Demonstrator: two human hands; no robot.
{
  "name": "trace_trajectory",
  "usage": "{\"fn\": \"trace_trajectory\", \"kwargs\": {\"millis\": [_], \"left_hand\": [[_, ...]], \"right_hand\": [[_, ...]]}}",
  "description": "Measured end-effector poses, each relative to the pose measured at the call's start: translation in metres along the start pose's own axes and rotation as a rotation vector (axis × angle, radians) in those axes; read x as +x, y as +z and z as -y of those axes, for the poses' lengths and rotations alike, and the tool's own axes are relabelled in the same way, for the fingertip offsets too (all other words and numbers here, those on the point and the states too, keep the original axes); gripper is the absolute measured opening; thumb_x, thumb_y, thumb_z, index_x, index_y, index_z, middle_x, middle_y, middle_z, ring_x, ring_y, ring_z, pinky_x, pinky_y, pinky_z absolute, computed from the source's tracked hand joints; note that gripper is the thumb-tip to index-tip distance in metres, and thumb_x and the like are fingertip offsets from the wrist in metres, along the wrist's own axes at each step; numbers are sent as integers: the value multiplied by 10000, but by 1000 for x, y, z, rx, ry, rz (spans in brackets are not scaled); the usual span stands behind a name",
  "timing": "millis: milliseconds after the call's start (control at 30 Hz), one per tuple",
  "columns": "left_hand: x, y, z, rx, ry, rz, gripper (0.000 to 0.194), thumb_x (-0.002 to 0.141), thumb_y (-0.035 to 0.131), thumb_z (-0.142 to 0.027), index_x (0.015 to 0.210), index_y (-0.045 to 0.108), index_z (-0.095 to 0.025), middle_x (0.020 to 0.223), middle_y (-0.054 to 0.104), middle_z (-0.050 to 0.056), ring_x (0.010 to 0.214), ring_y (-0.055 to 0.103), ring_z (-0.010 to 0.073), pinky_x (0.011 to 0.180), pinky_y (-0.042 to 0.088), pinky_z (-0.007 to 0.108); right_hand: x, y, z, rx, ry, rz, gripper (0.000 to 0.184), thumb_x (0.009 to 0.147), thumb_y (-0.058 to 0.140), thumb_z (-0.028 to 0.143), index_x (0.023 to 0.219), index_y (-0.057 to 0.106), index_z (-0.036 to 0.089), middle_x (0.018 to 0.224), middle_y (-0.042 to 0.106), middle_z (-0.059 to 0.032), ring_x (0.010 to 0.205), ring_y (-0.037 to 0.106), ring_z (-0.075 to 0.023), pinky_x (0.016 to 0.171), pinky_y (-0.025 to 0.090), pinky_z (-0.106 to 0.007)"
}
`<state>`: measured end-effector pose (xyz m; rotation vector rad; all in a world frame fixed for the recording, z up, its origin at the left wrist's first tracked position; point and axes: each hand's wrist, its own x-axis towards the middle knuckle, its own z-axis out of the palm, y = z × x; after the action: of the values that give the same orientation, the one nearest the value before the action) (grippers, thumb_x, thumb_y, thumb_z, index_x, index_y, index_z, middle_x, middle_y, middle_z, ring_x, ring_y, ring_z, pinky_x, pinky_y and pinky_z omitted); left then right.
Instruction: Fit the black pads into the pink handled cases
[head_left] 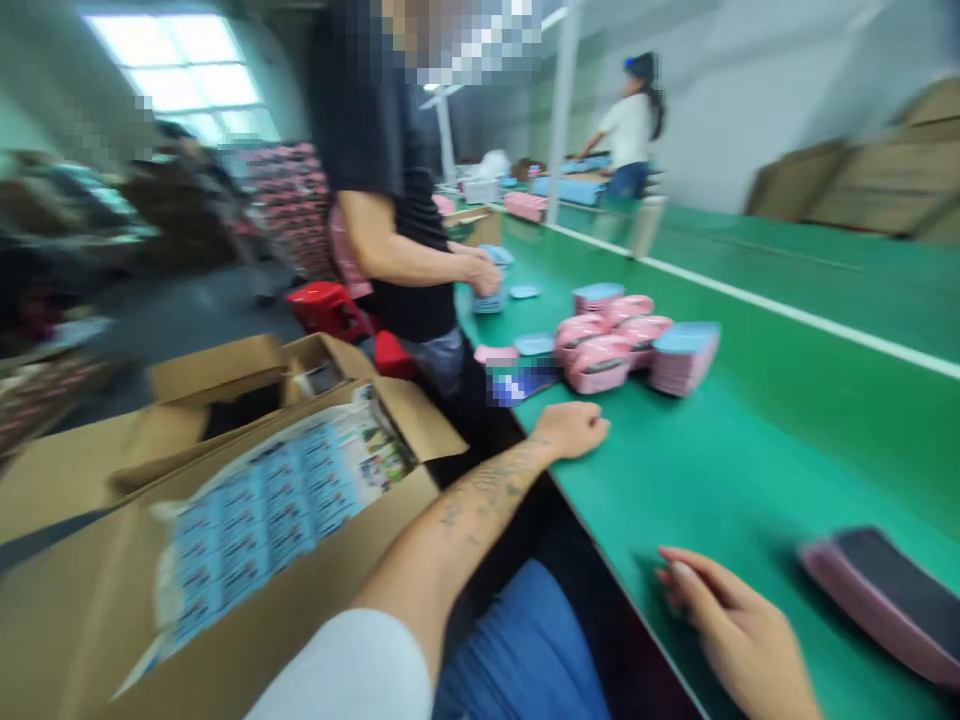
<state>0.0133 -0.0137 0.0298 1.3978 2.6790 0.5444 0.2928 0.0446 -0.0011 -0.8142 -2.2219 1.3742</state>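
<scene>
Two bare hands on my feed, both empty. Closest to the right hand (739, 630) is a flat pink case (885, 600) with rounded edges and a dark top face, smooth plastic by the look of it but blurred at the frame edge. It lies on the green work table (750, 480), just beside the hand, and I can't see contact. Right fingers (679, 570) are loosely curled, pinching nothing. The left hand (570, 430), on a tattooed forearm (480, 490) from a white sleeve (337, 670), lies palm-down near the table edge, fingers relaxed and slightly apart, nothing gripped.

Just ahead of it is a pixelated blue-and-white patch (523, 382) I can't identify — too obscured. Past that sits a loose pile of rounded pink plastic containers (592, 365), glossy and bulging, beside a stack with a pale blue top (684, 345). A white stripe (780, 310) runs along the table. On my left, an open cardboard carton (405, 425) holds a printed sheet of blue labels (277, 510). Across the pile, a co-worker's hands (480, 275) sit at a small blue stack (487, 300) — separate from mine.
</scene>
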Motion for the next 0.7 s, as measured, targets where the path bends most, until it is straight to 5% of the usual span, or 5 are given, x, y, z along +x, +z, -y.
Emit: {"fn": "trace_trajectory", "kwargs": {"millis": [400,700], "left_hand": [[14,6,9,87,24,-57,282,983,508,-449,874,670,-245,889,744,37,825,674,221,672,375,315],[17,0,-2,170,19,-56,246,966,487,-401,882,659,-246,897,739,38,827,664,224,651,344,306]], "right_hand": [[-4,-3,36,-11,84,153,368,935,520,437,1062,792,225,1064,798,-87,967,738,-279,887,574,-418],[2,-5,33,-80,-98,172,340,976,474,285,1116,778,226,1153,788,-70,1077,722,-267,966,523,-410]]}}
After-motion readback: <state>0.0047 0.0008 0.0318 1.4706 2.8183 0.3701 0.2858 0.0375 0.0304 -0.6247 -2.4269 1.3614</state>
